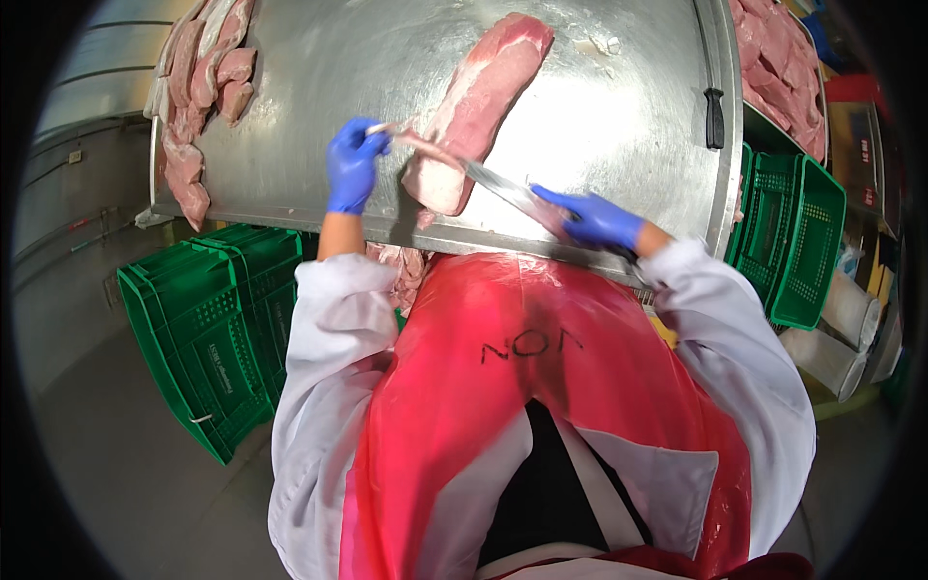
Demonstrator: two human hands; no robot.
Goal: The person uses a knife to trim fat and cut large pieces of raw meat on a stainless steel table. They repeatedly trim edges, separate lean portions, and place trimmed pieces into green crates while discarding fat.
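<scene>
A long piece of pork loin (493, 92) lies slantwise on the steel table (319, 77), its pale cut end toward me. My left hand (354, 166), in a blue glove, is closed on the end of a thin meat strip (430, 148). The strip stretches tautly across the near part of the loin to the knife blade. In my right hand (604, 220), also gloved in blue, is a knife (512, 191). Its blade points up and left, with the tip at the loin's right side. Fingers partly hide the handle.
Several meat pieces (208, 63) line the table's left edge. A second knife with a black handle (714, 118) lies along the right rim. Beyond it stands a container of meat (783, 72). Green crates (217, 329) stand below left, and another green crate (807, 242) at right.
</scene>
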